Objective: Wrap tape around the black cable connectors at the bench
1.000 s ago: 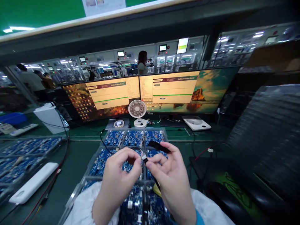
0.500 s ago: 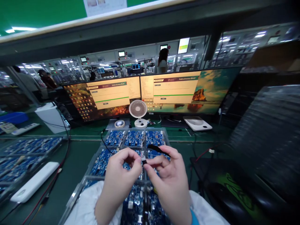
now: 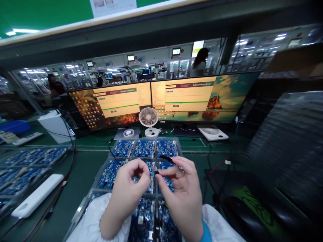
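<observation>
Both hands (image 3: pixel 153 191) pinch a small connector (image 3: pixel 155 169).

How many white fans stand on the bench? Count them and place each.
2. A small round white desk fan stands upright between the two monitors; a flat white fan lies face up under the right monitor. Others may be hidden.

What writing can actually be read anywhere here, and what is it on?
"Build a Smarter World": the dark red banner of the window on the right monitor; the same banner on the left monitor is fainter.
Too small or blurred to read: the rest of both windows, the desktop icons, the paper sheet on the green wall, the small screens behind, and markings on the blue circuit boards.
</observation>
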A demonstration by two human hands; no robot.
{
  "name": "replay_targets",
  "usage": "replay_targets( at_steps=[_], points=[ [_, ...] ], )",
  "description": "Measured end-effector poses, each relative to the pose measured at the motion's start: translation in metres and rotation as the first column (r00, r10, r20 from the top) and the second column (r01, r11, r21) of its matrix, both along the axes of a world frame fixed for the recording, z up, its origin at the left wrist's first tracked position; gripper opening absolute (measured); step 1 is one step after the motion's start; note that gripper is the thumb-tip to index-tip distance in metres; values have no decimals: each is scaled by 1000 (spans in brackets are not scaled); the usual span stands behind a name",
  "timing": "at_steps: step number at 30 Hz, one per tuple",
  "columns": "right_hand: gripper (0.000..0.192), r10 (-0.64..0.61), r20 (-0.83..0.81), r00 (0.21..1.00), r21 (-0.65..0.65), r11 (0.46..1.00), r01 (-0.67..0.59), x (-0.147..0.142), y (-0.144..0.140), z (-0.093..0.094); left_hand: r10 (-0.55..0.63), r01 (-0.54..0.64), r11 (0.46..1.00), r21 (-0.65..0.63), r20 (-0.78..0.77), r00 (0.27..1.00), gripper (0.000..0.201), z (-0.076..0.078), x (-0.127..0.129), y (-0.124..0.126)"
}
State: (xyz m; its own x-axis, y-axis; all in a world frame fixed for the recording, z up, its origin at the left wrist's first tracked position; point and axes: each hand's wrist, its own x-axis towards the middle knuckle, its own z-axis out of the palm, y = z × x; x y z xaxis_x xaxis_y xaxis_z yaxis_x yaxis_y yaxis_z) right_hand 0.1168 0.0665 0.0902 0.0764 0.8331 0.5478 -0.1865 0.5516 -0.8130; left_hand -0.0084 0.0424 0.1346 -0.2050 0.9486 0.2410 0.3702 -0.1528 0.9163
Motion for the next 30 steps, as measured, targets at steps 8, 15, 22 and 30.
replay_targets(
  at_steps=[8, 15, 22, 30],
  points=[
    [47, 147, -154, 977, -211, 961, -178, 0, 4, 7, -25, -38, 989, 140, 421, 907, 34, 7, -23, -7],
    [60, 250, -385, 888, -341, 856, -388, -1, 4, 9, 2, -16, 993, 115, 121, 993, 18, 3, -13, -5],
    [59, 248, -436, 865, -318, 857, -406, -6, 1, 9, -8, 6, 996, 93, 21, 1000, 11, 1, 2, -6],
    [24, 171, -186, 968, -156, 967, -200, 14, 18, 5, 30, -34, 991, 132, 36, 999, 13, 0, -1, -2]
  ],
)
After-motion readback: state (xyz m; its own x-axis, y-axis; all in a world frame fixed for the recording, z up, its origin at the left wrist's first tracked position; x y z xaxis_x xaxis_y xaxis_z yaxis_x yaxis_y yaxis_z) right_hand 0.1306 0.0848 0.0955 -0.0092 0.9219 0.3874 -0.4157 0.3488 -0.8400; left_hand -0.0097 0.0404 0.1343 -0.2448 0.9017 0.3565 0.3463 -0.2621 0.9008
